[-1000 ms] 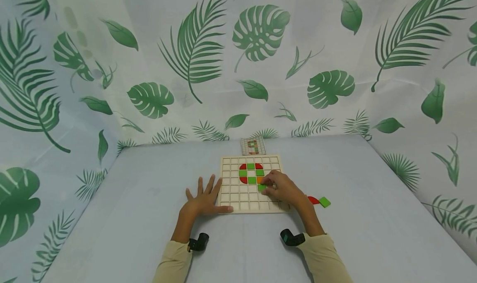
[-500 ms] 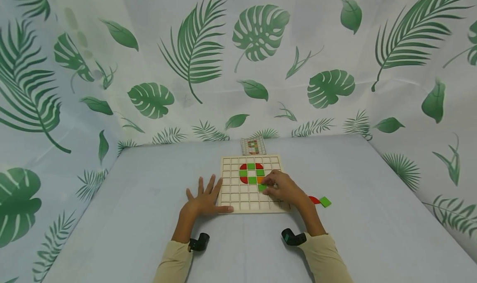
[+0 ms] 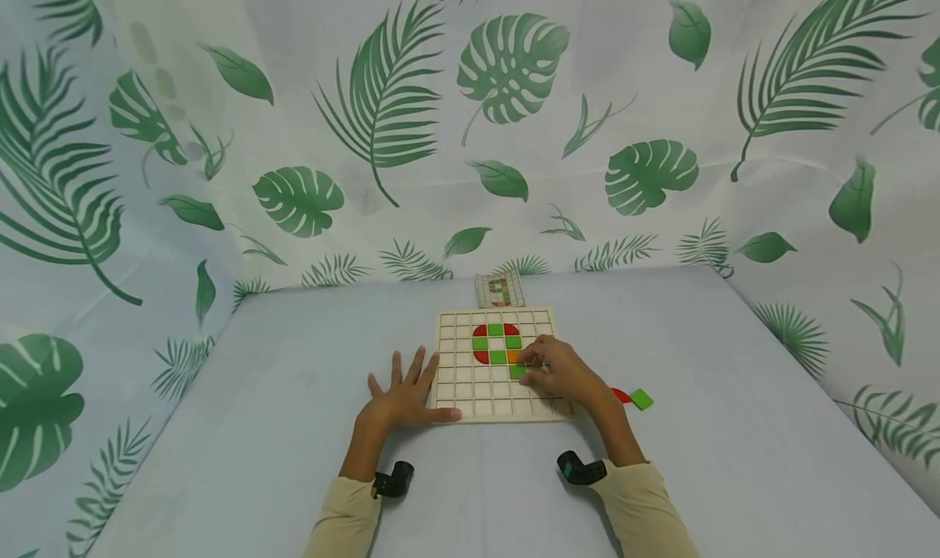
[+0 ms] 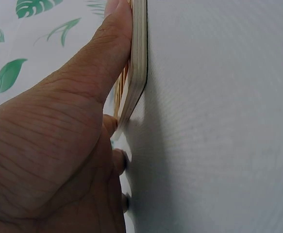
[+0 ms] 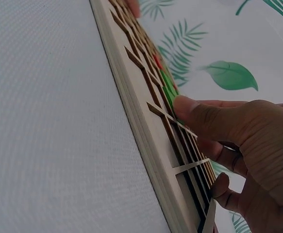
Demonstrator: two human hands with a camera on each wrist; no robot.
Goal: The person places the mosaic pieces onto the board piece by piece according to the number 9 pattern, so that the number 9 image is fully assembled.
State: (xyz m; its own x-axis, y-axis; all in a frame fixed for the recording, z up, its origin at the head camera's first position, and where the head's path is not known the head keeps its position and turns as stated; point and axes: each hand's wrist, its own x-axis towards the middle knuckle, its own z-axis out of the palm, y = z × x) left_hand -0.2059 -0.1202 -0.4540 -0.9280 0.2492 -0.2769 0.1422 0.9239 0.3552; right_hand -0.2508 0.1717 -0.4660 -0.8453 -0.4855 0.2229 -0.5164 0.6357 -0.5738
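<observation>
The pale wooden grid board (image 3: 470, 395) lies on the table in the head view, with red, green and orange tiles set in a ring on it. Spread wide, my left hand (image 3: 400, 400) rests at the board's left side, thumb over its front left corner; the left wrist view shows that thumb (image 4: 109, 46) on the rim. My right hand (image 3: 558, 370) reaches over the board's right half, thumb and fingers curled at a green square tile (image 3: 517, 372) just below the orange tile (image 3: 514, 356). In the right wrist view, the thumb (image 5: 192, 109) touches green; the fingertips' contact is partly hidden.
A small pattern card (image 3: 500, 290) stands behind the board, showing a similar coloured figure. Right of the right forearm lie a red rounded tile (image 3: 621, 396) and a loose green square tile (image 3: 642, 399). A leaf-printed cloth surrounds the table (image 3: 257, 427).
Both hands keep their places and the tiles stay where they were. Only the head view has shifted very slightly.
</observation>
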